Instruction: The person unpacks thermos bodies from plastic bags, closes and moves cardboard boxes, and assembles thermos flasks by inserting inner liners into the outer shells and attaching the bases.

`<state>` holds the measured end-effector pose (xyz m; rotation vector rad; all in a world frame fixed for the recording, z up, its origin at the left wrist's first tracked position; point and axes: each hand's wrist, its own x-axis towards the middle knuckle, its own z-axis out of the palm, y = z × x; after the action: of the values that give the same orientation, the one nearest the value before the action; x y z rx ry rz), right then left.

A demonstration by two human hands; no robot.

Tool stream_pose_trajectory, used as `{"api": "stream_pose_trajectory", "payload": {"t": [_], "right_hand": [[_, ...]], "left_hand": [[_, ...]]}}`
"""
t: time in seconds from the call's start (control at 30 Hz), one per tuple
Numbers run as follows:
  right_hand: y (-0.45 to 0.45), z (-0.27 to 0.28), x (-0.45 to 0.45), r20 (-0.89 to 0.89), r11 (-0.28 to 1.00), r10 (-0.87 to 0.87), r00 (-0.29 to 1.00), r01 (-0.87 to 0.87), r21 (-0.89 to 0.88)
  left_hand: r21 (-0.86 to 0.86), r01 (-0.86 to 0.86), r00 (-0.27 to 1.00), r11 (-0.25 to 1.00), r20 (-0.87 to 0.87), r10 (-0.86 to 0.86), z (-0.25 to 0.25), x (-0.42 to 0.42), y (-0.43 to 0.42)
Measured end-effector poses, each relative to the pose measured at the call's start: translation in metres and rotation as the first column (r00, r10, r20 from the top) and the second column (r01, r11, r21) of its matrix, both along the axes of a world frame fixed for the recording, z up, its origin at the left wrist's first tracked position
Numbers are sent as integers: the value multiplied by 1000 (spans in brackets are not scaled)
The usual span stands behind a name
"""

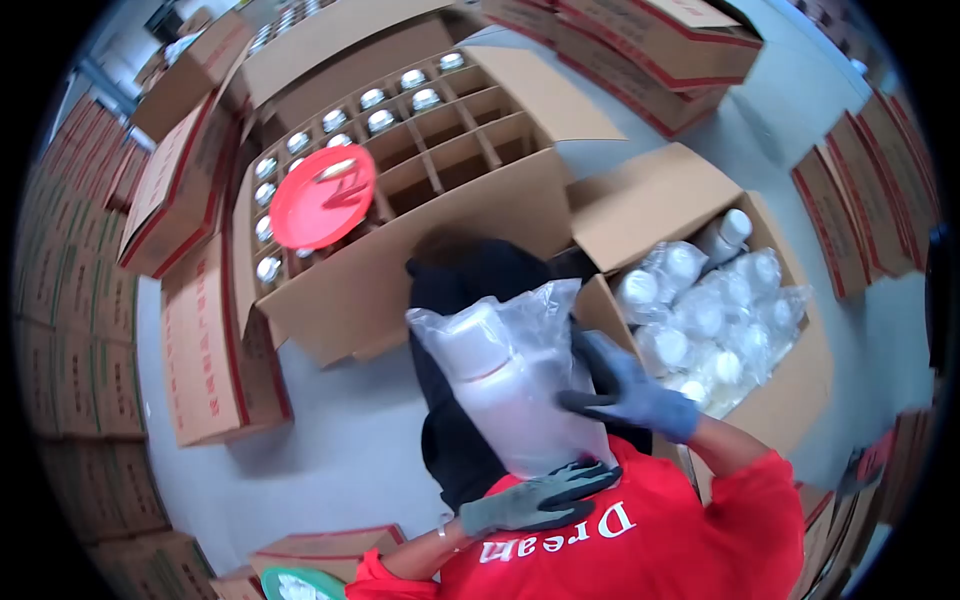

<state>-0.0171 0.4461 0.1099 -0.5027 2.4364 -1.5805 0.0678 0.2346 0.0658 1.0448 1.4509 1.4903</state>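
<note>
On my red cloth shirt (620,560): white lettering, "Dream", upside down from where I look. Brown cardboard carton with red edging (205,345), off to my left: red Chinese characters, too blurred to read. Round red dish (310,215): dark marks, illegible.

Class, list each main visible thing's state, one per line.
White plastic bottle: capped, tilted, bagged.
Clear plastic bag: loose around that bottle.
Grey-gloved left hand: flattened near the bottle's base.
Blue-grey-gloved right hand: at the bottle's side.
Divided brown cardboard box: open, partly filled.
Round red plastic dish: lying atop the divided box.
Brown cardboard box of bagged white bottles: open.
</note>
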Motion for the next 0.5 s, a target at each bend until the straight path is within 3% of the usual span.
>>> {"api": "stream_pose_trajectory", "payload": {"t": [0.03,0.07,0.1,0.17,0.27,0.3,0.33,0.37,0.4,0.43,0.47,0.5], "right_hand": [[-13,6,-2,-36,962,-14,999,24,271],[-14,-16,-9,20,975,-41,999,35,221],[-8,-30,-20,286,999,7,958,-22,46],[9,-37,-29,425,997,34,904,-62,51],[55,-16,-4,476,981,-77,876,153,-123],[70,12,1,509,909,-73,858,268,-321],[104,-12,11,512,909,-177,841,339,-242],[121,8,18,429,789,-283,858,462,-404],[150,12,16,388,729,-424,818,563,-390],[178,17,14,343,657,-558,756,655,-375],[181,29,1,248,466,-739,627,741,-484],[206,12,-13,-159,516,-857,491,818,-253]], "left_hand": [[-46,46,997,998,-64,-49,0,-3,7],[-95,93,986,991,-128,-105,0,-8,13],[-145,136,968,980,-193,-163,0,-15,16],[-161,192,977,968,-65,-205,15,-26,16],[-156,218,974,963,100,-204,2,-21,6],[-63,211,972,975,123,-202,7,-30,8],[31,198,968,980,148,-200,18,-42,13],[123,175,964,977,179,-196,25,-57,19],[72,223,960,972,158,-232,31,-81,30],[66,68,996,996,60,-72,25,-92,40],[-27,-42,999,999,6,42,15,-101,43],[-108,-156,987,982,-62,150,8,-113,43]]}}
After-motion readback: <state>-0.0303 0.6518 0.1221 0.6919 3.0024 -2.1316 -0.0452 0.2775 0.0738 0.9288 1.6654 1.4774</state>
